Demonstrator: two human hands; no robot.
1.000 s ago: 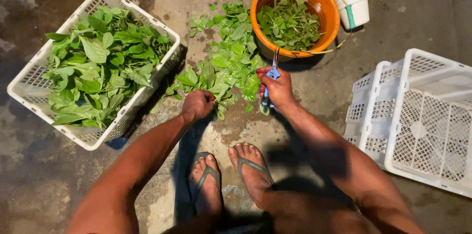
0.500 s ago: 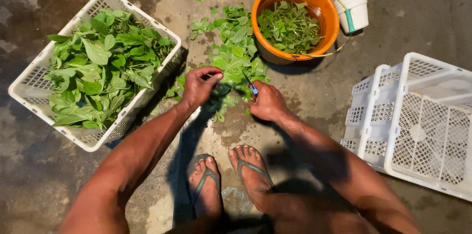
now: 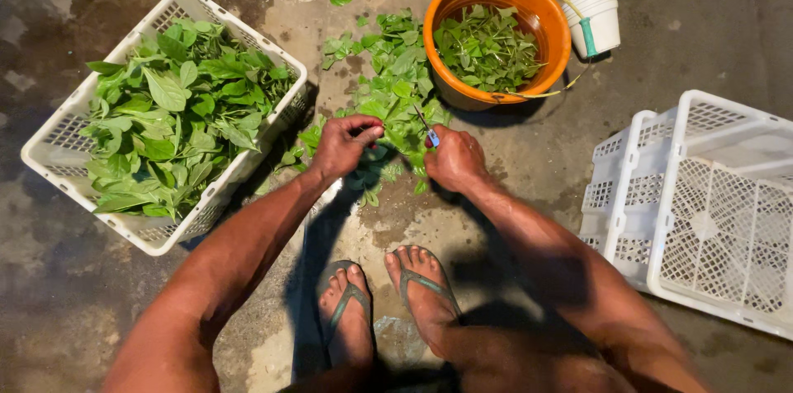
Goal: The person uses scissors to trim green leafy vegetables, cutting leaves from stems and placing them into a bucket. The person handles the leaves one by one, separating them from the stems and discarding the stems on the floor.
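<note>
Greens lie in a loose pile [image 3: 388,87] on the concrete floor [image 3: 661,54] just ahead of the person's feet, and both hands work at its near edge. The left hand [image 3: 343,145] has its fingers pinched together on a sprig [image 3: 376,130] at the pile's 7 o'clock side. The right hand [image 3: 453,160] is closed around small blue-handled scissors [image 3: 428,135], whose blades point toward that sprig; whether the blades are parted is hard to tell at this size. The leaves look light, limp and easily bruised, so the stem seems the safer place to grip, low down, leaving the blades of the leaves free.

At 1 o'clock from the pile an orange bucket [image 3: 549,26] holds more leaves, touching the pile's far edge, with a white cup [image 3: 603,21] just beside it. A white basket [image 3: 49,153] full of larger leaves sits at 9 o'clock, and empty white crates [image 3: 702,195] stand at 3 o'clock, well apart.

Compared with half a second ago, the left hand has dropped slightly toward the near edge and the scissors now show more clearly above the right fist.
</note>
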